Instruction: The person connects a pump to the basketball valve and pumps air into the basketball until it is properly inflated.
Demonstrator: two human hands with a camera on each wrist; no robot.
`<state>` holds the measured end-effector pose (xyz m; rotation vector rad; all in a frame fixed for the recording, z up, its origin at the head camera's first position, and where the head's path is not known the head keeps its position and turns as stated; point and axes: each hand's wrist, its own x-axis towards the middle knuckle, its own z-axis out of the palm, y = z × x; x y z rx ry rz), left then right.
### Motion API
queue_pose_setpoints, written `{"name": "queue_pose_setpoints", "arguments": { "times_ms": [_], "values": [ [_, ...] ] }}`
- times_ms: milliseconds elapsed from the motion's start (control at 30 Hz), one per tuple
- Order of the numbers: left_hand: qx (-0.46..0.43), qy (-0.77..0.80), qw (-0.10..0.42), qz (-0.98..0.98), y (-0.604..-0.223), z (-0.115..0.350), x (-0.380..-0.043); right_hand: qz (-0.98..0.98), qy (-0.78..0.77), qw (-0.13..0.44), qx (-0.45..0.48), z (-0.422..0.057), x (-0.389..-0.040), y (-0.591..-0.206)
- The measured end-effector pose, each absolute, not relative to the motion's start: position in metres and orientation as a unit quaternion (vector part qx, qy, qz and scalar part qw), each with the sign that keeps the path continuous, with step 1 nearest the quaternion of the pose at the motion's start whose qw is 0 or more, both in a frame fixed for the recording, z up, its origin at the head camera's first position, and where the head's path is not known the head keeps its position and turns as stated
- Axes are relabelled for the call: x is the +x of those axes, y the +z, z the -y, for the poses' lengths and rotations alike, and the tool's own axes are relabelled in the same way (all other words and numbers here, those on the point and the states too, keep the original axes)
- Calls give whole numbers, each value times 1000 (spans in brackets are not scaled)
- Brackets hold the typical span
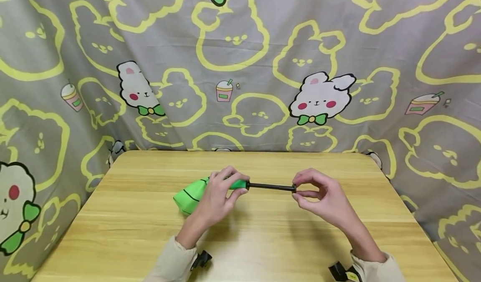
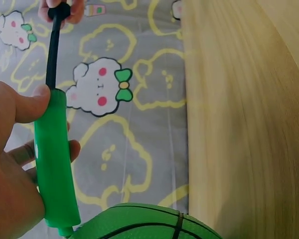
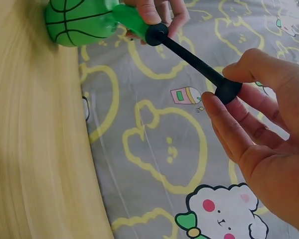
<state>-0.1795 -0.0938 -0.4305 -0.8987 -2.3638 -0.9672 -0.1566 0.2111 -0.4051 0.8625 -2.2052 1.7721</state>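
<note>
A small green hand pump (image 2: 55, 159) is held between both hands, over the table. My left hand (image 1: 219, 194) grips its barrel, thumb on one side and fingers on the other. Out of the barrel stretches a thin black rod (image 1: 271, 186), drawn out a long way. Its round black knob (image 3: 228, 90) is pinched by thumb and fingertips of my right hand (image 1: 327, 196). At the barrel's other end is a green ball (image 1: 189, 197) with black basketball lines, looking slack and folded in the head view. The left hand partly covers the ball and barrel there.
Below the hands is a light wood-grain table (image 1: 263, 240) with rounded far corners. A grey curtain (image 1: 259, 36) printed with yellow outlines and white rabbits hangs behind it and along both sides. Both wrists carry small black camera mounts.
</note>
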Motion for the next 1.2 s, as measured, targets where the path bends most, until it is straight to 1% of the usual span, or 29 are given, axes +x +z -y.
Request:
{"name": "queue_pose_setpoints", "arguments": {
  "times_ms": [200, 433, 567, 733, 967, 1200],
  "values": [
    [-317, -347, 220, 855, -432, 90, -177, 727, 614, 88, 294, -215, -154, -402],
    [-320, -350, 236, 848, -436, 82, -171, 689, 625, 138, 339, -209, -157, -407],
    [-323, -354, 239, 845, -438, 80, -170, 676, 632, 143, 352, -201, -158, -414],
    [-323, -350, 230, 849, -438, 78, -169, 674, 638, 144, 343, -191, -158, -422],
    [-327, -344, 230, 850, -437, 75, -166, 690, 647, 127, 298, -176, -156, -432],
    [-332, -342, 224, 850, -437, 71, -164, 684, 654, 138, 292, -165, -154, -438]
  ]
}}
